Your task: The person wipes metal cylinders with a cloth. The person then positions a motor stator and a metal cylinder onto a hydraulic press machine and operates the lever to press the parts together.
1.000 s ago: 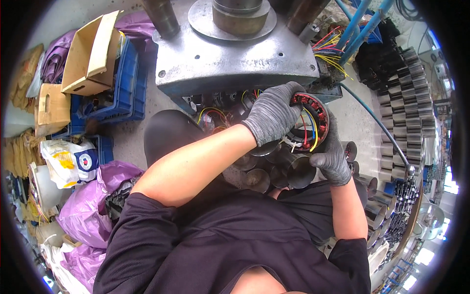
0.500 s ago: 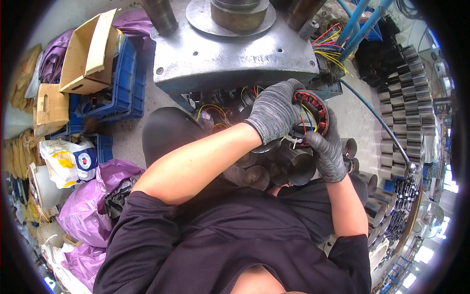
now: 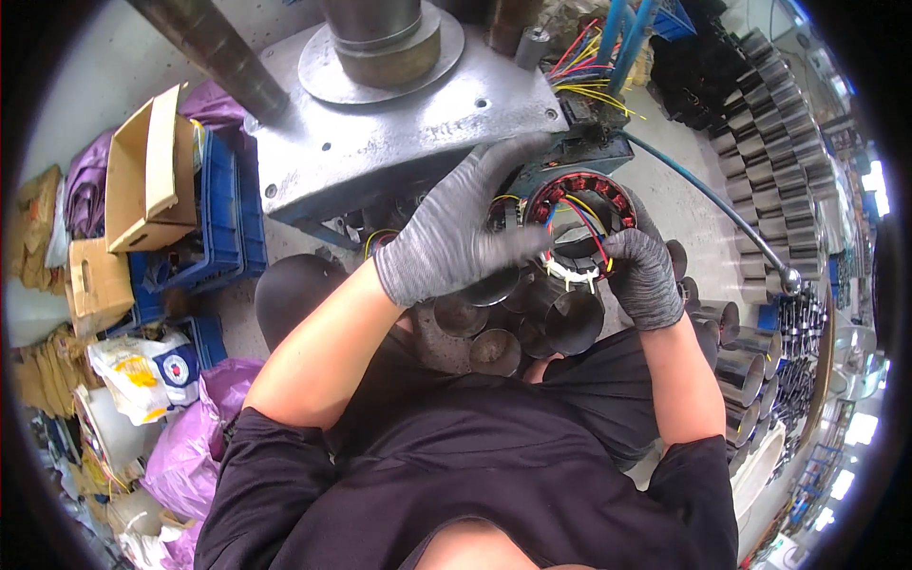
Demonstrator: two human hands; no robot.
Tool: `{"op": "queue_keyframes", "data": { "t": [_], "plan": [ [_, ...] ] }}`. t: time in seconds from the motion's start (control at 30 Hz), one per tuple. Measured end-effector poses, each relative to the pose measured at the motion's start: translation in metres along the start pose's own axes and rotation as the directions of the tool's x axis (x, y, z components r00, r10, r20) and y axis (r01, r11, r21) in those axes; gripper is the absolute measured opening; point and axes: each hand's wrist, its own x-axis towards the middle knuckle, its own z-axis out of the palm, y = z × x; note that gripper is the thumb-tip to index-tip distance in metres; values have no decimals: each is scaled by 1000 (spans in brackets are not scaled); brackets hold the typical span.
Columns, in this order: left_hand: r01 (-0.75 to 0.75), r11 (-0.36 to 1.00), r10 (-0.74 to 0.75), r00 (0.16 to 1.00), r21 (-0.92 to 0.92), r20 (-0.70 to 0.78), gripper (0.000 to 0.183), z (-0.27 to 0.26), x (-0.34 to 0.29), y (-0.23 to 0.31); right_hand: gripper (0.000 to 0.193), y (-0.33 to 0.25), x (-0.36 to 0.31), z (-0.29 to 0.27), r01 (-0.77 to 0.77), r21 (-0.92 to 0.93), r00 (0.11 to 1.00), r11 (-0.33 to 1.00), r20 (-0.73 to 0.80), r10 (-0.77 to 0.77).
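A ring-shaped motor stator with red windings and coloured lead wires is held up in front of the press. My right hand, in a grey knit glove, grips its right side with the thumb at the lower rim. Red, yellow and blue wires cross the stator's opening, and a white tie or connector shows at its lower edge. My left hand, gloved alike, is just left of the stator with thumb and fingers spread and nothing in it; its fingers are slightly blurred.
Ahead stands a metal press with a thick round column. Metal cylinders stand below my hands, with stacked cylinders at the right. A hose runs to the right. Cardboard boxes, blue crates and purple bags lie left.
My left hand has come off the stator and moved left, its fingers opening. The stator stays in my right hand, its opening turned more toward me. The view has tilted and shifted.
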Motion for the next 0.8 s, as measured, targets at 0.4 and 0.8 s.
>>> {"op": "queue_keyframes", "data": {
  "t": [0.4,0.8],
  "plan": [
    [-408,683,240,909,606,340,70,18,6,9,72,-24,-5,-13,-76,25,976,997,206,69],
    [3,1000,4,974,31,-226,52,-33,50,79,89,-53,12,-26,-115,-197,939,974,299,171]
  ]
}}
